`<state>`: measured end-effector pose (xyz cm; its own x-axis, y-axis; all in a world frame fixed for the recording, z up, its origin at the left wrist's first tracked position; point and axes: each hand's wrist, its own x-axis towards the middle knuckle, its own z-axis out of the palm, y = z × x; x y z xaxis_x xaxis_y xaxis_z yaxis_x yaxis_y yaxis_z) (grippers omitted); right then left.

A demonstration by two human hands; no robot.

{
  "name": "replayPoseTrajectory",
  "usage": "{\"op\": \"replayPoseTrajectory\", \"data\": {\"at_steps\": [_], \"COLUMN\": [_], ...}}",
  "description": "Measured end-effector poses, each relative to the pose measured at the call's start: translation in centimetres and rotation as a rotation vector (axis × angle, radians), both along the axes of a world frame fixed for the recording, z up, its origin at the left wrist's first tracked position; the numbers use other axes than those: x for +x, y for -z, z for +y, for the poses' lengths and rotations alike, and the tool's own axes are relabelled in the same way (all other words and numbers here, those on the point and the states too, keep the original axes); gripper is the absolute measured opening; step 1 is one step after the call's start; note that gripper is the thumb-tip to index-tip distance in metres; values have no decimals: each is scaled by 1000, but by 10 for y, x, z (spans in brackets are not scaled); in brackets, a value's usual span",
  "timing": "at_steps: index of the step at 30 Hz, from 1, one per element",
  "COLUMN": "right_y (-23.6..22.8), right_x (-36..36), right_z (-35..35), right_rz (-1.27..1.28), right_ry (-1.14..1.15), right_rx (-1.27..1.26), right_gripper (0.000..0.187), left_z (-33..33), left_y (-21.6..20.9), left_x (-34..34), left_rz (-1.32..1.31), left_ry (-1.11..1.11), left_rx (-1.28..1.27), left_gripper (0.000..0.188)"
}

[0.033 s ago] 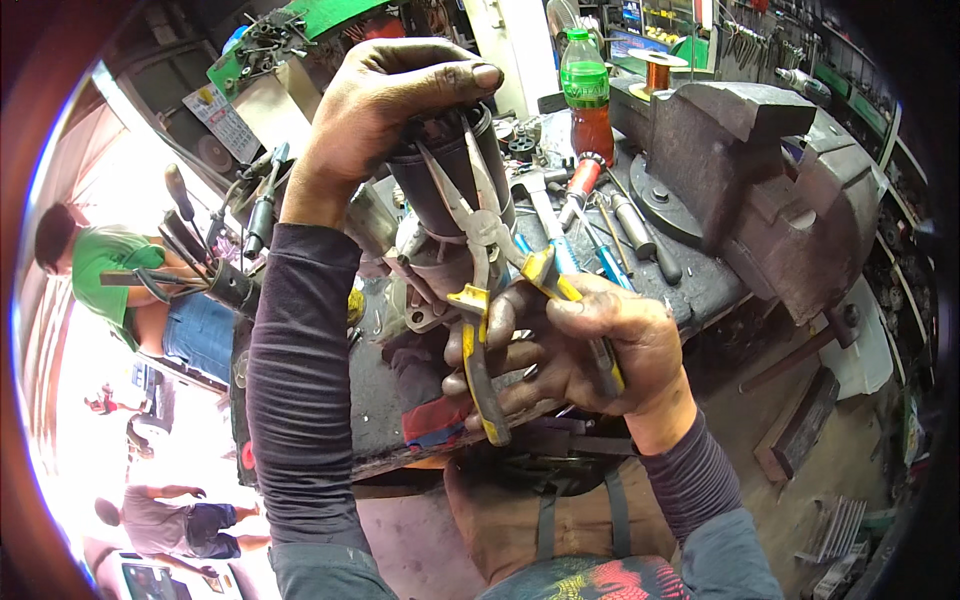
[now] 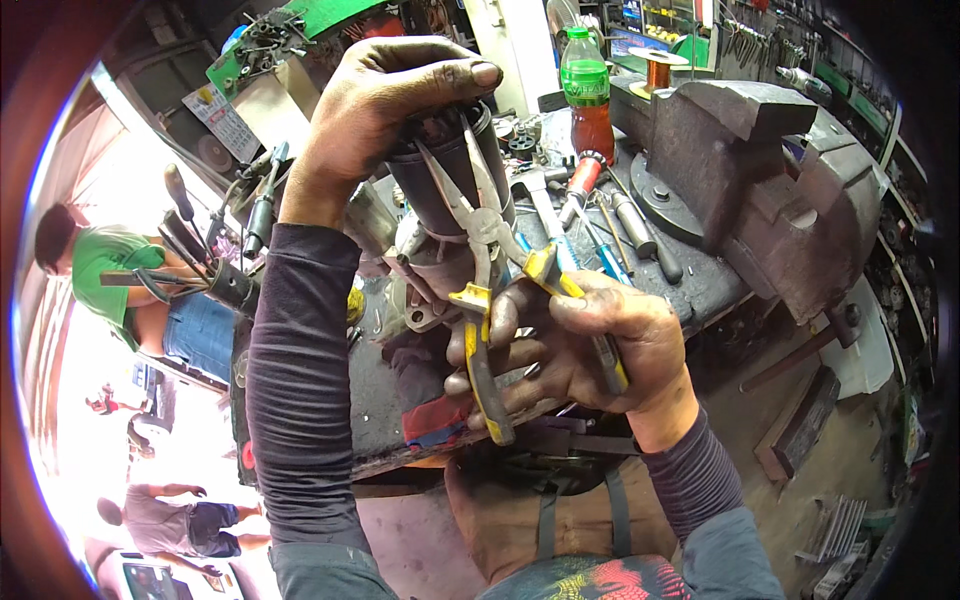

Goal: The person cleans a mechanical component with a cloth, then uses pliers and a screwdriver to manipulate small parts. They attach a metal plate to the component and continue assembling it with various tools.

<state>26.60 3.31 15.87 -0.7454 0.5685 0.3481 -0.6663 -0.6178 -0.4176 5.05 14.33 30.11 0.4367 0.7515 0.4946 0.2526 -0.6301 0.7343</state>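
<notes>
My left hand bends over the top of an upright black cylindrical motor, fingers curled at its upper rim and partly hidden. Its dark opening is mostly covered by that hand. My right hand grips long-nose pliers with yellow and black handles. Their jaws are spread and point up, with the tips in front of the motor's upper side and rim; whether they touch it I cannot tell. Under the cylinder, a grey metal end housing stands on the workbench.
A large bench vise stands at right. Behind the motor are a bottle of reddish liquid, a copper wire spool and scattered hand tools. A red and blue cloth lies near the front edge. Two other people are at left.
My right hand and the plier handles have shifted very slightly to the right. My left hand and the motor look unchanged.
</notes>
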Motion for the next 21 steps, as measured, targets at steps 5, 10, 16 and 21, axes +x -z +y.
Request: {"op": "replayPoseTrajectory", "data": {"at_steps": [5,10,16,21], "right_y": [2,1,-2,-4], "right_x": [3,3,-2,-5], "right_z": [8,12,8,5], "right_rz": [43,39,-34,-44], "right_ry": [-31,23,71,101], "right_rx": [9,22,-2,0], "right_gripper": [36,31,27,27], "left_z": [0,3,4,5], "left_y": [0,-6,-5,-4], "left_x": [-1,-2,-4,-5], "left_rz": [-1,21,47,-27], "left_ry": [28,84,50,-8], "left_rx": [-2,39,18,-15], "left_gripper": [23,23,25,26]}}
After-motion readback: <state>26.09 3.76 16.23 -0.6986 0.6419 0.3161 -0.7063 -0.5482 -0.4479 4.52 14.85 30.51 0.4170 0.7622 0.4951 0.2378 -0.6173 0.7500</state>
